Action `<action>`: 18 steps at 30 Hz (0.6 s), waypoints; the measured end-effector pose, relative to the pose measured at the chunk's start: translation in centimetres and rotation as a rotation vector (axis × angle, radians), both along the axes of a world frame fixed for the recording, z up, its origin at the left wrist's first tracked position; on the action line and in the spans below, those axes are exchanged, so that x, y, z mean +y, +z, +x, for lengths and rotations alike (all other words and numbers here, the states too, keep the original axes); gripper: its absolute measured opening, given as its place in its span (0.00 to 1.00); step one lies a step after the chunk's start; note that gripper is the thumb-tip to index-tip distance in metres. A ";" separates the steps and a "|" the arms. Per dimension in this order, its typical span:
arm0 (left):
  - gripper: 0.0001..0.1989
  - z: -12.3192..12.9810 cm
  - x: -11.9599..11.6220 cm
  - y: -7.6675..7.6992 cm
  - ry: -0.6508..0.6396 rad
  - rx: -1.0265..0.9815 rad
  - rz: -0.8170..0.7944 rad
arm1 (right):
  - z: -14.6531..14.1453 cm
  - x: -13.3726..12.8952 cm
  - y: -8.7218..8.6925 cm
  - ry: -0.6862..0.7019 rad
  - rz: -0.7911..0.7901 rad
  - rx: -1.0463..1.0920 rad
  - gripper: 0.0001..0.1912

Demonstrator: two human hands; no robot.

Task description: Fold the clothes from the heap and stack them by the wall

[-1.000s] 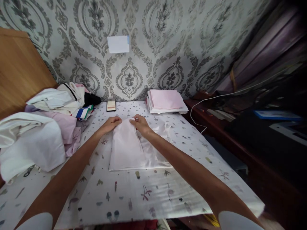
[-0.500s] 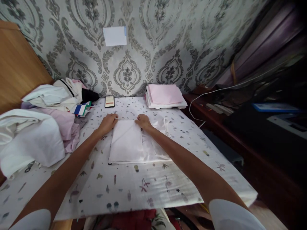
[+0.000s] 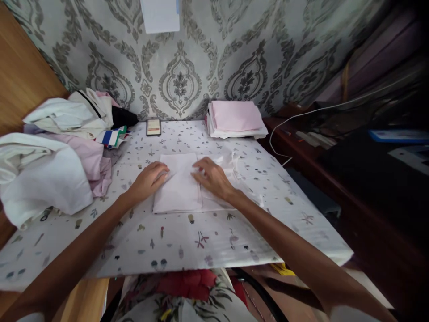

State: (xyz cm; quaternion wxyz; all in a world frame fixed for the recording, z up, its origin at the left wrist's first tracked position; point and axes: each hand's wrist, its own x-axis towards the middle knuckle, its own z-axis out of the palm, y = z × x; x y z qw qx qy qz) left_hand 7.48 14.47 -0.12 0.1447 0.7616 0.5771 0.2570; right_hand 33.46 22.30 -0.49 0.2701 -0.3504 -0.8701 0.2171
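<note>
A folded white cloth [image 3: 177, 193] lies on the patterned sheet in front of me, and a looser sheer white part [image 3: 232, 167] spreads out on its right. At the cloth's left edge is my left hand [image 3: 149, 180], fingers stretched and thumb apart, with nothing in it. My right hand [image 3: 213, 180] is over the cloth's right side. Its fingers are slightly bent and apart, and it grips nothing. Whether the fingertips touch the fabric, I cannot tell.
Crumpled clothes [image 3: 50, 174] are heaped at the left. A phone [image 3: 153, 127] lies near the wall. Folded pink and white cloths [image 3: 236, 117] are stacked at the back right. A white cable [image 3: 273, 134] hangs beside a dark desk [image 3: 301, 152] on the right.
Both hands have let go of the cloth's far edge and come nearer to me, with fingers opened. The view has tilted downward.
</note>
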 end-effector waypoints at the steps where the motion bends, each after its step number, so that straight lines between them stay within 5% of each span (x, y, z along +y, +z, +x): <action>1: 0.17 0.0 -1.1 0.5 -0.031 -0.014 -0.013 | 1.0 -1.7 -0.1 0.125 -0.002 -0.032 0.12; 3: 0.15 0.0 -3.4 1.1 -0.087 -0.018 -0.057 | 2.6 -4.5 -0.4 0.273 0.054 -0.115 0.11; 6: 0.15 0.1 -5.8 1.0 -0.132 0.068 -0.075 | 3.2 -6.7 -1.0 0.294 0.135 -0.179 0.09; 12: 0.10 0.3 -6.9 -0.1 -0.161 0.188 -0.046 | 2.2 -6.5 -1.3 0.240 0.088 -0.140 0.11; 18: 0.08 1.0 -7.6 -0.2 -0.083 0.172 0.038 | 1.6 -6.1 0.5 0.171 -0.072 0.033 0.13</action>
